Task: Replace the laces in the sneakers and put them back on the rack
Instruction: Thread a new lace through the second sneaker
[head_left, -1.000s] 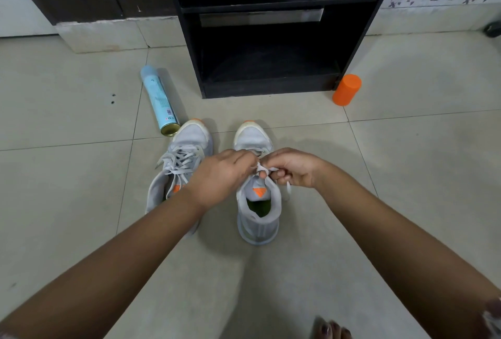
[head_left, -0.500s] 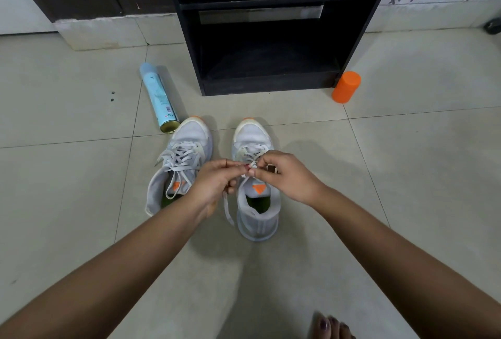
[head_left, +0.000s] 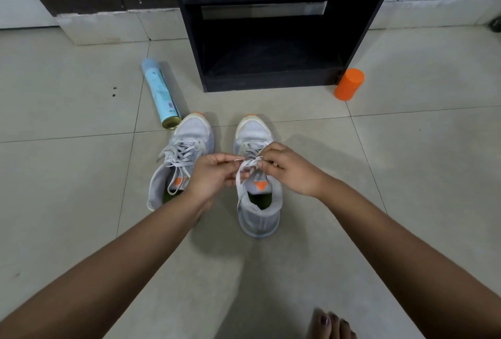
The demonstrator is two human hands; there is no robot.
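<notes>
no legible text or labels

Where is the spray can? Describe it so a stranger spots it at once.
Start at the black rack. On the floor left of its base lies the spray can on its side, gold bottom close to the toe of the left sneaker. It is long and pale blue, unlike the short orange cylinder at the rack's right corner.

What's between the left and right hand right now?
Head view: a white lace spans the short gap, pinched by the left hand and the right hand, above the tongue of the sneaker below them.
</notes>
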